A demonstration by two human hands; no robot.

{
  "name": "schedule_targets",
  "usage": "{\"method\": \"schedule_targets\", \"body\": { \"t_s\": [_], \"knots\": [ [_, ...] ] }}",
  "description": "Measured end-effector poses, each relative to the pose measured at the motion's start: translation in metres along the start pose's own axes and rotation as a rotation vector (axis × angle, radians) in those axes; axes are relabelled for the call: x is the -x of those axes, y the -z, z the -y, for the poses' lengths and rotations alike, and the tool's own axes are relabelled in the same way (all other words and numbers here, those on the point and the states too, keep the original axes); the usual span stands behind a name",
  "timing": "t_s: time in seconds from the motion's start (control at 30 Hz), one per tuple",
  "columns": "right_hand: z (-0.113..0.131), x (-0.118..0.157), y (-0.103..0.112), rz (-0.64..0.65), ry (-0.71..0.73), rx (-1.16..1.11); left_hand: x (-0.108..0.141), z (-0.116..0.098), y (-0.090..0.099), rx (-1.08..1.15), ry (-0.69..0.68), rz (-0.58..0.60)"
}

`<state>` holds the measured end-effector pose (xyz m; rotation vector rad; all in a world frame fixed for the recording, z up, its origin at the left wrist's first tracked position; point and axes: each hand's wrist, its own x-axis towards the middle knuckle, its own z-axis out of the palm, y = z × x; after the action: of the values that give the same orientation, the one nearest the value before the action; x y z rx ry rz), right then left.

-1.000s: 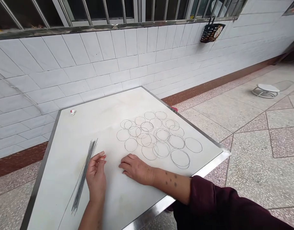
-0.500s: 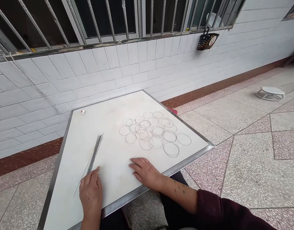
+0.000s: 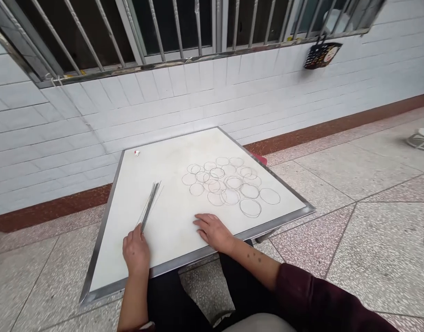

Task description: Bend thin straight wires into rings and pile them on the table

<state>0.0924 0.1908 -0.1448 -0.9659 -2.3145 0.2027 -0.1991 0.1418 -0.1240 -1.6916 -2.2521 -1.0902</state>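
Observation:
On the left part of the white table (image 3: 177, 240) lies a bundle of thin straight wires (image 3: 150, 205). My left hand (image 3: 136, 251) is closed around the near end of this bundle, its fingers bent and partly hidden. My right hand (image 3: 214, 230) rests palm down near the table's front edge, fingers spread, holding nothing. Beyond it and to the right, several thin wire rings (image 3: 250, 208) lie flat, many overlapping.
A small red and white object (image 3: 137, 153) sits near the table's far left corner. Behind stands a white tiled wall (image 3: 198, 108) with a barred window. A dark basket (image 3: 322, 54) hangs there. A round white stool (image 3: 422, 138) is far right.
The view has shifted, so the scene sits differently. My left hand has closed on the near end of the wire bundle, which is now more gathered. My right hand stays flat and spread.

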Motion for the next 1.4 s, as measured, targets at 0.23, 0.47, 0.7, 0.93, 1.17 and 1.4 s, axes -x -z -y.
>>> {"method": "schedule_targets", "body": {
  "t_s": [0.23, 0.47, 0.7, 0.93, 1.17, 1.4],
  "knots": [
    [0.001, 0.002, -0.007, -0.012, -0.005, -0.019, 0.005, 0.008, -0.003, -0.139, 0.009, 0.023],
    [0.002, -0.001, -0.005, -0.034, 0.001, -0.018, 0.003, 0.004, -0.002, -0.216, 0.054, 0.05],
    [0.0, -0.002, -0.003, -0.032, -0.007, -0.039, -0.007, 0.004, 0.0, -0.215, 0.178, 0.123],
    [-0.001, -0.003, -0.002, -0.029, -0.005, -0.058, -0.014, 0.003, 0.005, -0.176, 0.225, 0.148],
    [-0.002, -0.002, -0.002, -0.026, -0.01, -0.079, -0.007, -0.011, 0.014, -0.203, 0.213, 0.082],
    [-0.001, -0.002, 0.0, -0.029, -0.014, -0.092, -0.002, -0.013, 0.021, -0.251, 0.137, 0.058]
  ]
}}
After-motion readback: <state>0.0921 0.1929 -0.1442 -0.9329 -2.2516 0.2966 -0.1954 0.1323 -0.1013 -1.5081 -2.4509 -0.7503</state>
